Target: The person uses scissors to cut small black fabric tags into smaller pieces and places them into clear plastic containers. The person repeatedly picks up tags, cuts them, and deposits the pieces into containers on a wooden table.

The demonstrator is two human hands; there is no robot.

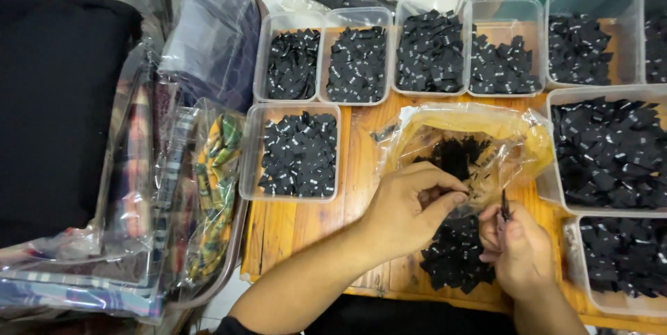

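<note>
My left hand (pixel 406 206) pinches a small black fabric label at the mouth of a clear plastic bag (pixel 472 140) that holds more black labels. My right hand (pixel 517 248) is closed around a thin dark tool, its tip pointing up beside the bag. Below both hands lies a loose pile of black labels (pixel 455 258) on the wooden table (pixel 292 227).
Several clear plastic tubs of black labels ring the work spot: a row at the back (pixel 358 64), one at front left (pixel 299 154), two at the right (pixel 611 151). Bagged plaid garments (pixel 160 203) and a black cloth (pixel 55 105) are stacked to the left.
</note>
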